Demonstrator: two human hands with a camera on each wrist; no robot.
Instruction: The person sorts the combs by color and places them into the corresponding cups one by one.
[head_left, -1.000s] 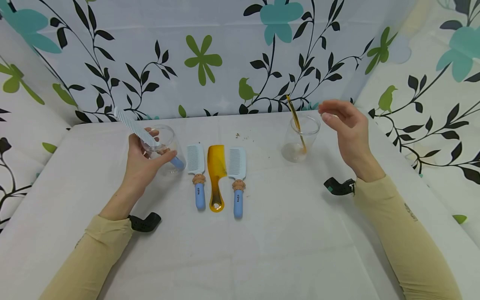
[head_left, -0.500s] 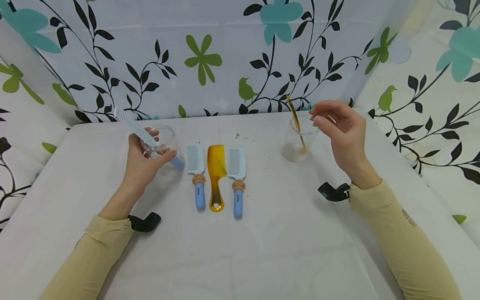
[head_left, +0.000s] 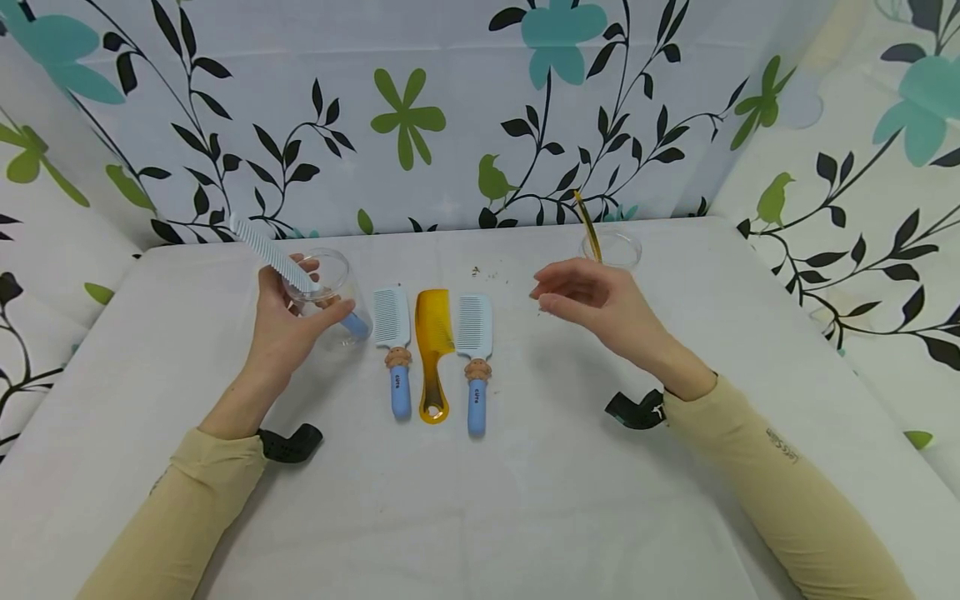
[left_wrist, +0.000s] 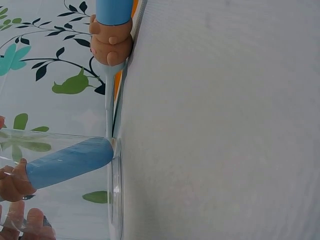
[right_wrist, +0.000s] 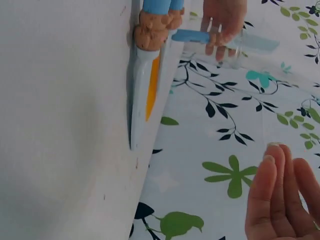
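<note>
My left hand (head_left: 288, 329) is wrapped round a clear cup (head_left: 336, 262) at the left of the table. Inside that cup leans a light blue comb (head_left: 273, 254), teeth end up and blue handle (left_wrist: 70, 162) down at the bottom. My right hand (head_left: 592, 304) hovers with nothing in it, fingers loosely bent, in front of a second clear cup (head_left: 626, 246) that it partly hides. A yellow comb (head_left: 587, 223) stands in this second cup. Between the hands lie a blue-handled comb (head_left: 400, 392), an amber comb (head_left: 431, 325) and another blue-handled comb (head_left: 476, 408), side by side.
White cloth covers the table (head_left: 480, 517). Small brown crumbs (head_left: 476, 272) lie behind the combs. A patterned curtain (head_left: 450, 108) with leaves and flowers rises directly behind the table's back edge and along both sides.
My right hand has moved from the right of the second cup leftward and nearer, passing in front of it toward the combs. The left hand has stayed on its cup.
</note>
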